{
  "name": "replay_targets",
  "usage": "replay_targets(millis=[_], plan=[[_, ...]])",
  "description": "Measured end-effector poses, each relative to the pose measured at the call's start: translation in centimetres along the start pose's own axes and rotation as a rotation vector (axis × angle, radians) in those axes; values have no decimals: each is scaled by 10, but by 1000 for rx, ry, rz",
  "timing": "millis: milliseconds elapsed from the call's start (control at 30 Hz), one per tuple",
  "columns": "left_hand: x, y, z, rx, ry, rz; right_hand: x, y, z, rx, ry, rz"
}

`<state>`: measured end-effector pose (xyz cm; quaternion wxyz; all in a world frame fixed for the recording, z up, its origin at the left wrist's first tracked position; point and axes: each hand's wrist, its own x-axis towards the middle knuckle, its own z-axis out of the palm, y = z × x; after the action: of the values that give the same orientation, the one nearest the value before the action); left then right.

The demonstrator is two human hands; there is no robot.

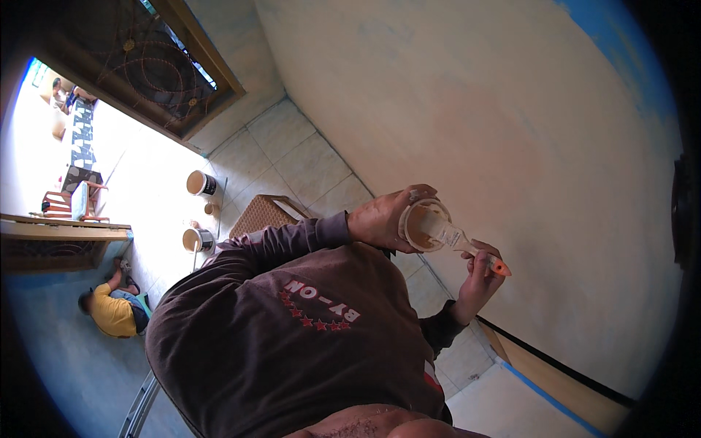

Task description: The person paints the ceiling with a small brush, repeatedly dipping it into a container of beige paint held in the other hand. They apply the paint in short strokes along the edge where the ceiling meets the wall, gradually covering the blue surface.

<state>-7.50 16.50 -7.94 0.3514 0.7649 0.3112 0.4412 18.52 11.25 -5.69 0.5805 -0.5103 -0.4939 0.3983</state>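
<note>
My left hand [387, 217] is wrapped round a small round tub [416, 228] with pale beige paint inside and smeared on its rim. Paint also marks the fingers of this hand. In my right hand [478, 276] is a flat paintbrush [460, 239], its handle ending in an orange tip. The brush's paint-coated head lies at the tub's opening, on the side facing my right hand. How deep the bristles reach into the paint I cannot tell.
A pale, patchily painted wall [496, 124] rises beside my hands. Below stands a brown woven-pattern stool [261, 213]. Two paint buckets [198, 182] sit on the tiled floor [285, 146] near a bright doorway. A person in yellow [117, 310] crouches by the blue wall, near a ladder [139, 405].
</note>
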Motion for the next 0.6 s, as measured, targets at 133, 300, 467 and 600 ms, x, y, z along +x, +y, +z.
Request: replay_targets(millis=[133,300,467,600], plan=[[-3,0,1,13,5,-27,0,-3,4,50,40,13],[-5,-5,3,-8,4,-72,0,-1,5,103,68,45],[-8,-3,4,-22,-10,-104,-4,5,3,91,92,70],[-7,-6,4,-11,-1,-60,-3,5,2,116,89,56]])
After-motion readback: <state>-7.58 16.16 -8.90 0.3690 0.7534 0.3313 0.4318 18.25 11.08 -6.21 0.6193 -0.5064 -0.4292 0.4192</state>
